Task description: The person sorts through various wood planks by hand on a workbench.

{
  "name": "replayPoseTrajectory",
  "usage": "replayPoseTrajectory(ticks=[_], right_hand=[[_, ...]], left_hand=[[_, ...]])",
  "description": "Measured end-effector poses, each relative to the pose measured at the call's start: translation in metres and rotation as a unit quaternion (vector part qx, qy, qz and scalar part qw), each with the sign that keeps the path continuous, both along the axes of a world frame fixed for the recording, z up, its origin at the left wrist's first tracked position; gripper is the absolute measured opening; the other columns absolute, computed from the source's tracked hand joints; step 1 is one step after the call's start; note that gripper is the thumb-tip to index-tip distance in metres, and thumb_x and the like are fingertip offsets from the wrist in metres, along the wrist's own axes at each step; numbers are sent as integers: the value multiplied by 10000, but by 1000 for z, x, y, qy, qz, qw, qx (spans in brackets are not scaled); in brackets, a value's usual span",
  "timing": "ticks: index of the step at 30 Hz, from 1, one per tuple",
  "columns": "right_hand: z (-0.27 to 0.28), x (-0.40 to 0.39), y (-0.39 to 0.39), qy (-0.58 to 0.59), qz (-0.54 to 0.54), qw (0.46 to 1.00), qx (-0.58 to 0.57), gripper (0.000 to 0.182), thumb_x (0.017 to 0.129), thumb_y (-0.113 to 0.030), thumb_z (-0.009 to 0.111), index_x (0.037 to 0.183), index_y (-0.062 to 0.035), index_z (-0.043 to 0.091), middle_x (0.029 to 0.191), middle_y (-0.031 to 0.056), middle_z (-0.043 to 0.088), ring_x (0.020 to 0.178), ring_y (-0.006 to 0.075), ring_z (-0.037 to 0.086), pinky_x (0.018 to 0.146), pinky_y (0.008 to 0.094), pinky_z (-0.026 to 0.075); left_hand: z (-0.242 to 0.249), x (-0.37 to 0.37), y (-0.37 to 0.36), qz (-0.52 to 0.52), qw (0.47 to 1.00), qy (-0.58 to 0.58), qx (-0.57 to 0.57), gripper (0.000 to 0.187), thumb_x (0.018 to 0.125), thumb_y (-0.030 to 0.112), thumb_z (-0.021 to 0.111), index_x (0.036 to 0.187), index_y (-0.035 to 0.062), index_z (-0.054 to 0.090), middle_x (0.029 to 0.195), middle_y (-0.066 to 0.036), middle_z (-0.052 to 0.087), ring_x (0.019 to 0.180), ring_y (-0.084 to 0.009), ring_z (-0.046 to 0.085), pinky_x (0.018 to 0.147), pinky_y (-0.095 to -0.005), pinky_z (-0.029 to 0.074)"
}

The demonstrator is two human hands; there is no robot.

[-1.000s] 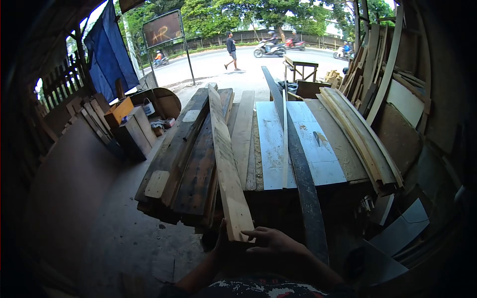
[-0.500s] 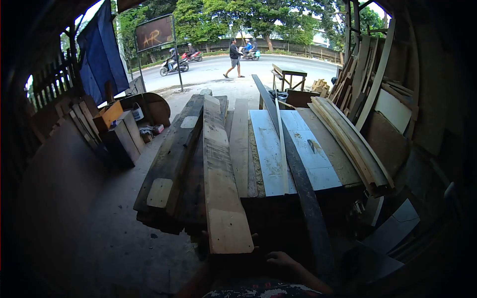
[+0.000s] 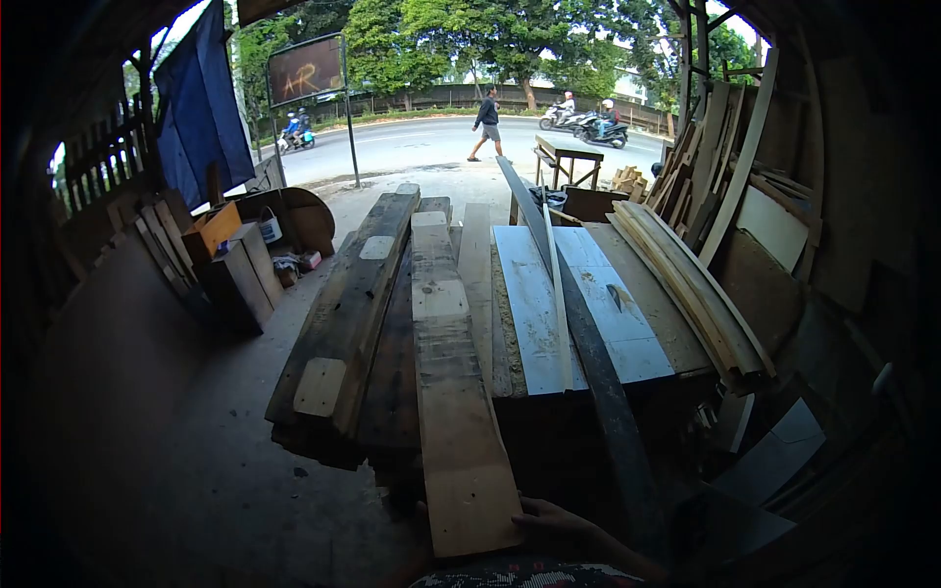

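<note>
Holding plank by its near end's right edge, right hand's fingers touching; left hand mostly in shadow, can't tell its grip. Plank sits between dark beam and white panel, long axis toward road, far end slightly left.

On my feed the top worn is dark, w/ a jagged, speckled white print & 2 small red marks nr its upper edge. R hand & forearm are bare; L hand I can't detail, too dark.
</note>
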State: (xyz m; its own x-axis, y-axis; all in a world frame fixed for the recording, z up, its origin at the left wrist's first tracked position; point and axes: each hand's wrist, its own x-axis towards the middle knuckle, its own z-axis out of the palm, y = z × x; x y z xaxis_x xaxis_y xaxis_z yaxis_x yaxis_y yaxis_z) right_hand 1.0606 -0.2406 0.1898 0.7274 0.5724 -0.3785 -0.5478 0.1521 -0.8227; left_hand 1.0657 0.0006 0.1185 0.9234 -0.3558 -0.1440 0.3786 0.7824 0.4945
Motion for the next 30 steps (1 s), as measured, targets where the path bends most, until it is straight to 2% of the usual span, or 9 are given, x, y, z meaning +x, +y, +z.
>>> replayPoseTrajectory(ticks=[3, 6, 10, 13, 17, 18, 24, 27, 30], right_hand=[[7, 4, 0, 10, 28, 1000, -6, 804, 926, -355, 634, 1466, 80, 227, 1457, 161, 381, 1361, 252, 365, 1121, 376, 338], [-19, 19, -13, -116, 42, 992, -27, 800, 924, -413, 623, 1502, -16, 239, 1480, 187, 359, 1375, 273, 348, 1121, 392, 310], [18, 16, -16, -187, -49, 980, 54, 947, 860, -576, 624, 1493, 4, 223, 1477, 175, 355, 1377, 263, 347, 1111, 415, 347], [70, -3, -5, -184, -99, 968, 140, 964, 849, -581, 632, 1496, 1, 216, 1478, 172, 349, 1378, 265, 348, 1117, 408, 342], [42, 12, -22, -258, -84, 954, 129, 935, 862, -557, 627, 1495, -4, 219, 1472, 166, 352, 1377, 260, 351, 1113, 406, 352], [34, 14, -23, -269, -107, 949, 126, 789, 917, -443, 619, 1469, 3, 273, 1430, 154, 411, 1337, 234, 408, 1081, 380, 390], [21, 6, -21, -159, -68, 982, 77, 469, 973, -246, 574, 1341, 28, 479, 1228, 122, 598, 1133, 197, 578, 998, 352, 451], [63, -10, -5, -94, -65, 993, 23, 400, 975, -217, 567, 1273, 48, 530, 1134, 114, 638, 1032, 174, 622, 921, 318, 499], [41, -6, -9, -51, -31, 998, -32, 376, 977, -208, 559, 1240, 62, 545, 1096, 115, 641, 1007, 164, 624, 881, 301, 516]], left_hand=[[9, 5, -2, 4, 1000, -19, -3, 771, 939, 655, 343, 1432, 64, 297, 1290, -177, 457, 1146, -306, 519, 896, -480, 500], [25, 16, -7, 5, 998, -60, -9, 769, 941, 654, 336, 1432, 64, 295, 1291, -177, 456, 1148, -304, 518, 899, -476, 500], [52, 35, -15, 21, 993, -119, -18, 768, 943, 653, 328, 1433, 63, 292, 1292, -176, 454, 1150, -301, 517, 903, -472, 499], [70, 48, -21, 38, 987, -156, -19, 767, 945, 652, 322, 1433, 62, 289, 1293, -176, 454, 1152, -299, 516, 906, -468, 498], [88, 56, -22, 70, 979, -192, -22, 765, 947, 650, 314, 1434, 61, 286, 1295, -175, 452, 1154, -296, 514, 910, -463, 498], [91, 57, -22, 81, 976, -199, -23, 765, 948, 650, 312, 1434, 61, 285, 1295, -175, 452, 1155, -295, 514, 911, -462, 497], [117, 65, -16, 142, 958, -247, -26, 763, 951, 648, 299, 1435, 59, 280, 1297, -174, 450, 1158, -291, 512, 917, -455, 496], [128, 72, -14, 162, 950, -267, -29, 762, 953, 647, 293, 1435, 58, 278, 1298, -173, 449, 1160, -289, 511, 919, -451, 496], [133, 75, -11, 176, 944, -277, -24, 761, 955, 646, 287, 1436, 57, 275, 1299, -173, 449, 1162, -287, 510, 922, -448, 495]])
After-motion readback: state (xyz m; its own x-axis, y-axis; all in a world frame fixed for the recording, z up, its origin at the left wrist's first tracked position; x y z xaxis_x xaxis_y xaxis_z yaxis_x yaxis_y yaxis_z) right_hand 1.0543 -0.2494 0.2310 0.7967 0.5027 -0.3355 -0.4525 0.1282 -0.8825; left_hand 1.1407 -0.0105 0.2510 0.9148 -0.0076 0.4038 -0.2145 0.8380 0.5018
